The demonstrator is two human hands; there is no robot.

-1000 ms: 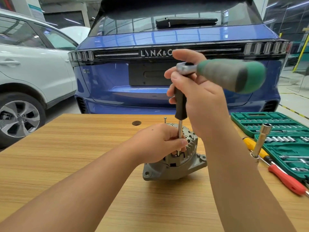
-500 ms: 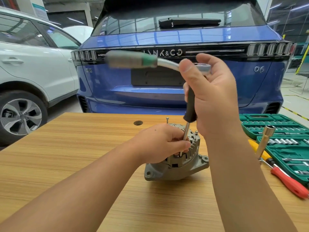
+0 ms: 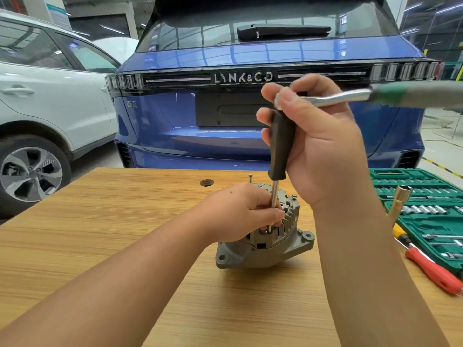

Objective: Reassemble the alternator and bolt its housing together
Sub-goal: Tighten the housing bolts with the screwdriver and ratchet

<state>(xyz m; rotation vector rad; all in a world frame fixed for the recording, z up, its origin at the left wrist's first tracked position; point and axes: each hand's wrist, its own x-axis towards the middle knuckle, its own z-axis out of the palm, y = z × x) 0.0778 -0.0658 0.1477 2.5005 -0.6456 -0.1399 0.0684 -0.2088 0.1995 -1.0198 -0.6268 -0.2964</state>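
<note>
A person's left hand [image 3: 246, 211] grips the alternator [image 3: 266, 242] standing on the tabletop [image 3: 112, 234] while the right hand [image 3: 318, 144] clasps the ratchet's extension [image 3: 281, 144], best kept upright over 1 housing bolt while turning.

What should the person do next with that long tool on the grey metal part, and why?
Probably swing the green-handled ratchet round again: the right hand grips its black extension, whose thin shaft runs down into the grey alternator, steadied by the left hand. Another bolt stands proud at the back.
</note>
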